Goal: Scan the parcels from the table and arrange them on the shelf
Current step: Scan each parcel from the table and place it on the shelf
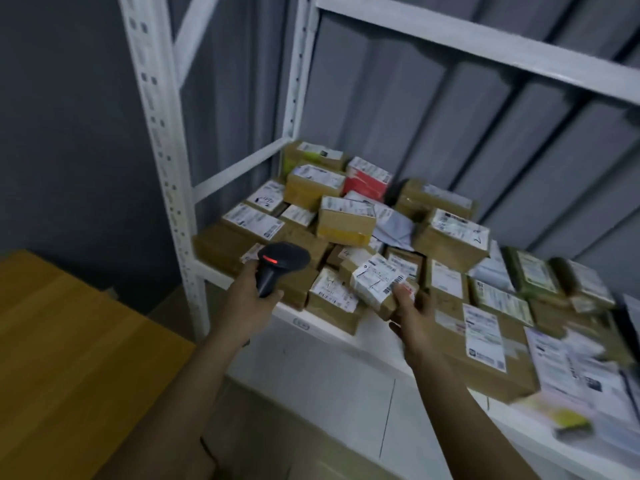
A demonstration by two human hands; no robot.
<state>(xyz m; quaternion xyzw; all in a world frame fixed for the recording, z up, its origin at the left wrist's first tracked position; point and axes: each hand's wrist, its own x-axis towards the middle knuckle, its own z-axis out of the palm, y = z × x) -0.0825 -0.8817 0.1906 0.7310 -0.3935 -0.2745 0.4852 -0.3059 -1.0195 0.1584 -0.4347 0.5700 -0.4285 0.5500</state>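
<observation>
My left hand (247, 294) grips the handle of a black barcode scanner (277, 266) whose red light glows. My right hand (410, 315) holds a small brown parcel (377, 282) with a white label, tilted, just above the front of the white shelf (346, 332). The shelf carries a heap of several brown cardboard parcels (346, 220) with white labels, piled higher toward the back left. The scanner sits left of the held parcel, over the shelf's front left corner.
A wooden table (69, 341) lies at the lower left. White slotted shelf uprights (159, 133) rise at the left, and an upper shelf beam (485, 43) crosses above. A larger flat box (485, 348) and paper mailers (581, 372) lie at the right.
</observation>
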